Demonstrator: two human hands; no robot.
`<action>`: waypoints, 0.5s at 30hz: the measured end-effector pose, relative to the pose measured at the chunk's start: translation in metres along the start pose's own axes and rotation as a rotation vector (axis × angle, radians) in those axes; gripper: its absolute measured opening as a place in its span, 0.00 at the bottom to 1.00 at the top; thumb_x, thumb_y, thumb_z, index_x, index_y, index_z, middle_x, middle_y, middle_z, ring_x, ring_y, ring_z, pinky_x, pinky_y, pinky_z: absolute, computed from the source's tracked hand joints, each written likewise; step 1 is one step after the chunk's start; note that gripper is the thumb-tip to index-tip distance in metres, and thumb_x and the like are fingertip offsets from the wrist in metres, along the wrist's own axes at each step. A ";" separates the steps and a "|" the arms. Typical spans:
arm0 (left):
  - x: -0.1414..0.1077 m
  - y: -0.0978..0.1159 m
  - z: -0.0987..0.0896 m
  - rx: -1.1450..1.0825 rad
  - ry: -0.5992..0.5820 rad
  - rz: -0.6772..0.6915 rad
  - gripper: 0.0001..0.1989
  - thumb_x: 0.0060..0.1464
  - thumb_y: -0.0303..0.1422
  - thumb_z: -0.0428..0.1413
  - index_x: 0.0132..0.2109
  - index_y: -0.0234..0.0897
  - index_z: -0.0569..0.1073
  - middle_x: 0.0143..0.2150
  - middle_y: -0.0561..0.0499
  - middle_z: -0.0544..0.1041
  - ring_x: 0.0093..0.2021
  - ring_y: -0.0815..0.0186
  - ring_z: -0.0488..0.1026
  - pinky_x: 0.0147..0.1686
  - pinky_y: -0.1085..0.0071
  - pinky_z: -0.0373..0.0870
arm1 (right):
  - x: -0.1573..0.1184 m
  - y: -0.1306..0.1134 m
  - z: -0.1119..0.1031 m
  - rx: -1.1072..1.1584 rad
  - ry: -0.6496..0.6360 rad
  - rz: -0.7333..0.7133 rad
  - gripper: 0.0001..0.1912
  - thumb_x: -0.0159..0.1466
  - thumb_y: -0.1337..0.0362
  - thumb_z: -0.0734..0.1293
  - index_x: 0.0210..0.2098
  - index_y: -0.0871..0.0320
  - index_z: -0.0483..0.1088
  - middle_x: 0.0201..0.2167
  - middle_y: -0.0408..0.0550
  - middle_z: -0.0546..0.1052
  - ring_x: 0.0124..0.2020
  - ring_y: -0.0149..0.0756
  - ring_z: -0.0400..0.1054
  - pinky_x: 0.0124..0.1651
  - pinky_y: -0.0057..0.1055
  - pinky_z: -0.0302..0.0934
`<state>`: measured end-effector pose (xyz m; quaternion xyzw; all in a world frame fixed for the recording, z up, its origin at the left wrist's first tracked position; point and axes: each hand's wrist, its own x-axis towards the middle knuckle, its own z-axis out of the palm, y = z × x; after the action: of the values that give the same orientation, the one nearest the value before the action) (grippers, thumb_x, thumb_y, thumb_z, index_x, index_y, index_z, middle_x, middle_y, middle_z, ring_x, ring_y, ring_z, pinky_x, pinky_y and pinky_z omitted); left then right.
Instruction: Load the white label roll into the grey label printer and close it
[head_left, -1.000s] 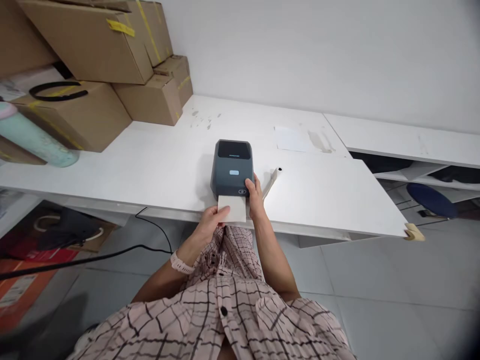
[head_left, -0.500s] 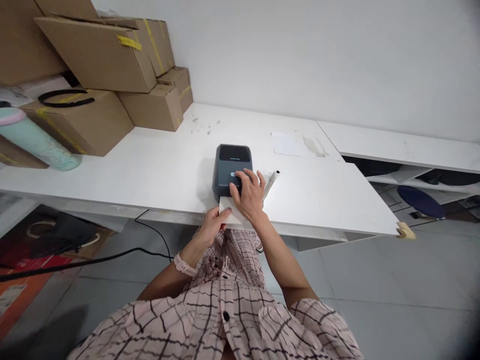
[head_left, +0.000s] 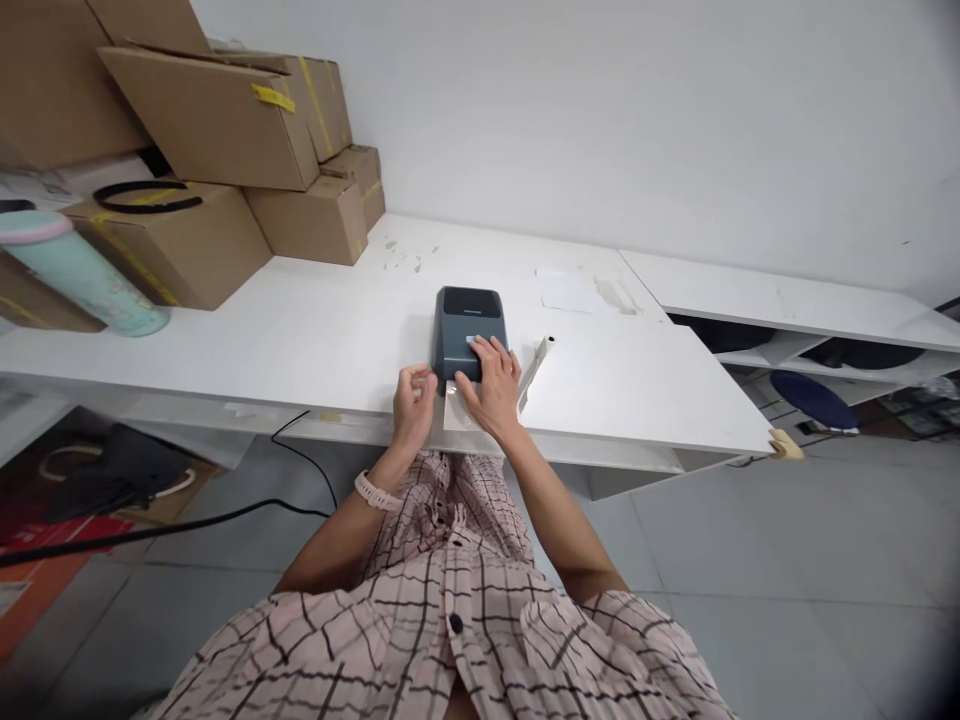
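Observation:
A dark blue-grey label printer (head_left: 459, 335) stands near the front edge of the white table, with a small lit mark on its dark top panel. My right hand (head_left: 495, 388) lies on its lid, fingers stretched out over the right front part. White label paper (head_left: 457, 410) sticks out of the printer's front and reaches the table edge, partly under my right thumb. My left hand (head_left: 415, 405) is curled closed by the printer's left front corner; whatever is in its fingers, if anything, is hidden. Right of the printer lies a thin white paper roll (head_left: 538, 370).
Cardboard boxes (head_left: 217, 120) with yellow tape are stacked at the left, a black headband (head_left: 146, 197) on one. A mint tumbler (head_left: 97, 280) leans there. A white paper sheet (head_left: 566, 292) lies farther back. A blue stool (head_left: 814, 398) stands at the right.
My left hand has let go of the label paper and moved up and left to the printer's corner. My right hand has stayed on the lid, its fingers now flatter.

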<state>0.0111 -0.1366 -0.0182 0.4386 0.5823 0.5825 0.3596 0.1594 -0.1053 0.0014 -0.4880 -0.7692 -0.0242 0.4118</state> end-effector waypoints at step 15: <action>0.019 0.001 0.005 -0.008 -0.180 0.051 0.34 0.65 0.41 0.54 0.73 0.33 0.60 0.76 0.38 0.60 0.76 0.53 0.57 0.73 0.57 0.55 | -0.013 0.014 0.003 0.568 0.080 0.489 0.45 0.68 0.38 0.61 0.74 0.60 0.52 0.73 0.64 0.59 0.75 0.52 0.53 0.74 0.53 0.50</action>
<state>0.0089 -0.1171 -0.0159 0.5022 0.5340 0.5521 0.3973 0.1705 -0.1064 -0.0142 -0.5224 -0.5894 0.2701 0.5539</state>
